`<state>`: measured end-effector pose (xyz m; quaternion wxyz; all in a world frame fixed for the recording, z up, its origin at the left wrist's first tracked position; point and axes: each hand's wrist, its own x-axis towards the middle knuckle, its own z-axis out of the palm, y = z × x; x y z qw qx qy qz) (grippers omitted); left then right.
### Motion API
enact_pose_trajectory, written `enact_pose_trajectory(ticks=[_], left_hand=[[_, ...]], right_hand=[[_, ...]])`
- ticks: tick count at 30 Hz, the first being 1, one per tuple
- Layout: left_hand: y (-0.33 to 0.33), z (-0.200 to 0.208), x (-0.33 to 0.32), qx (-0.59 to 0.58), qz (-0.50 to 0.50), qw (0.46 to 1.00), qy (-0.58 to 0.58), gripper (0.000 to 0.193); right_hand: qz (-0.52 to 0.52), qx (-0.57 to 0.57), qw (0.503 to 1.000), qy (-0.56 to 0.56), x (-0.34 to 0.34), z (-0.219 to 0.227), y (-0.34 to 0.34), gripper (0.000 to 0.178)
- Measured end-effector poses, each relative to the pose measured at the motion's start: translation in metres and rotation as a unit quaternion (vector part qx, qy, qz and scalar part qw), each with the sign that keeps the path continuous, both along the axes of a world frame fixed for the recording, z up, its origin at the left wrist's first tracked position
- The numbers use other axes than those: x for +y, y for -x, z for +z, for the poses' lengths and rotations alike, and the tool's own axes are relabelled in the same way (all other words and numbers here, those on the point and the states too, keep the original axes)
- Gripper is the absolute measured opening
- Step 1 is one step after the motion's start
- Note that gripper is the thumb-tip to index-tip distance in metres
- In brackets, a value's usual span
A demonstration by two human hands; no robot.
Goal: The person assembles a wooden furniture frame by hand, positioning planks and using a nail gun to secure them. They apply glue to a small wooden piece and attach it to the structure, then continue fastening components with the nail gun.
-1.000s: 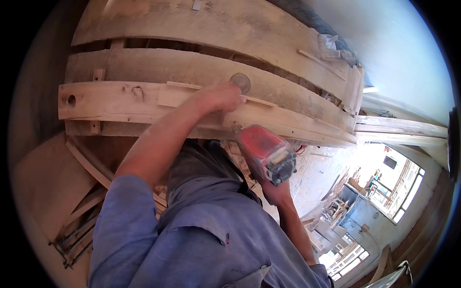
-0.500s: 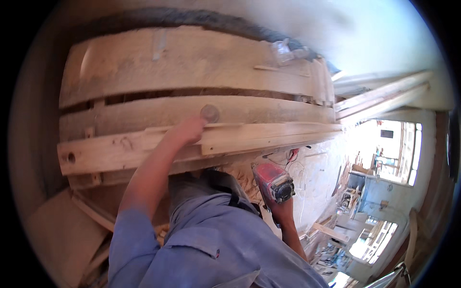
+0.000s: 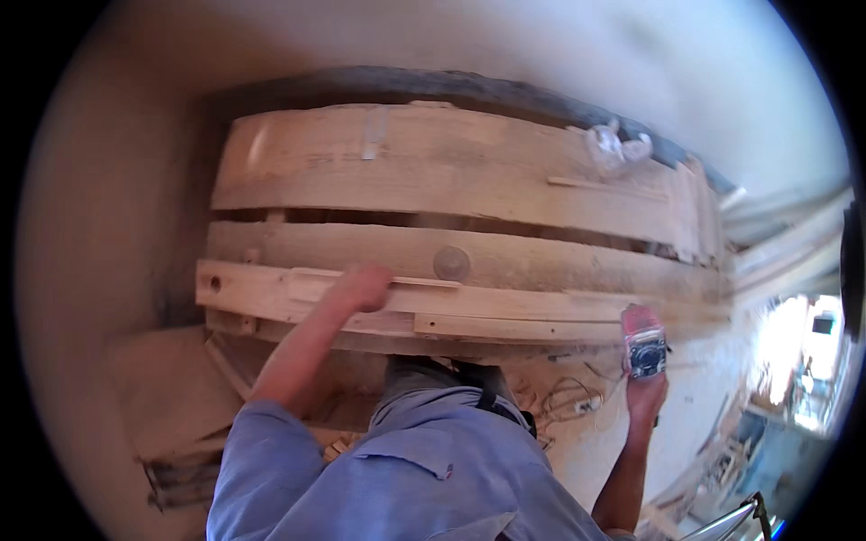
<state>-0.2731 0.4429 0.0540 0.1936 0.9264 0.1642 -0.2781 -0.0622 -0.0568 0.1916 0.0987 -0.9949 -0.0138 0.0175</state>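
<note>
Dusty plank bench [image 3: 559, 261]: right hand [image 3: 646, 394], four o'clock, gripping red power tool [image 3: 644, 343]; left hand [image 3: 364, 288], nine o'clock, hold too blurred to tell; thin wooden strip [image 3: 428, 282] could shift if loosely pinned.

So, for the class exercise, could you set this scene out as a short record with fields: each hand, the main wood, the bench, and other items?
Left hand: at the thin wood strip; blur hides whether it grips
Right hand: holding a red-and-black power tool
Pale plank: along the bench's near side, round hole near its left end
Bench: wide boards, dark gap between
Round grey object: on bench, beyond the strip
Crumpled whitish plastic: bench's far right
</note>
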Motion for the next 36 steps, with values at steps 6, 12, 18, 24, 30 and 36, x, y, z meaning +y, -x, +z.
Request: enact_pose_trajectory(ticks=[6, 12, 18, 24, 30, 36], left_hand=[[-0.03, 0.008, -0.094, -0.105, 0.117, 0.987, -0.018, 0.023], [-0.067, 0.022, -0.168, -0.136, 0.142, 0.978, -0.077, 0.042], [-0.055, -0.006, -0.199, -0.255, 0.211, 0.933, -0.137, 0.048], [-0.023, -0.022, -0.233, -0.372, 0.301, 0.87, -0.123, 0.049], [0.055, -0.007, -0.281, -0.34, 0.338, 0.876, -0.048, 0.039], [0.178, -0.055, -0.355, -0.287, 0.471, 0.83, 0.08, 0.027]], right_hand=[[0.168, 0.068, 0.974, 0.138, 0.015, -0.047, -0.184, 0.039], [0.293, 0.111, 0.926, 0.21, 0.065, -0.106, -0.228, 0.055], [0.324, 0.211, 0.908, 0.16, 0.073, -0.111, -0.204, 0.055], [0.427, 0.213, 0.846, 0.237, 0.071, -0.101, -0.2, 0.038], [0.535, 0.077, 0.832, 0.126, 0.068, -0.082, -0.127, 0.03], [0.627, 0.048, 0.755, 0.187, 0.129, -0.086, -0.053, 0.047]])
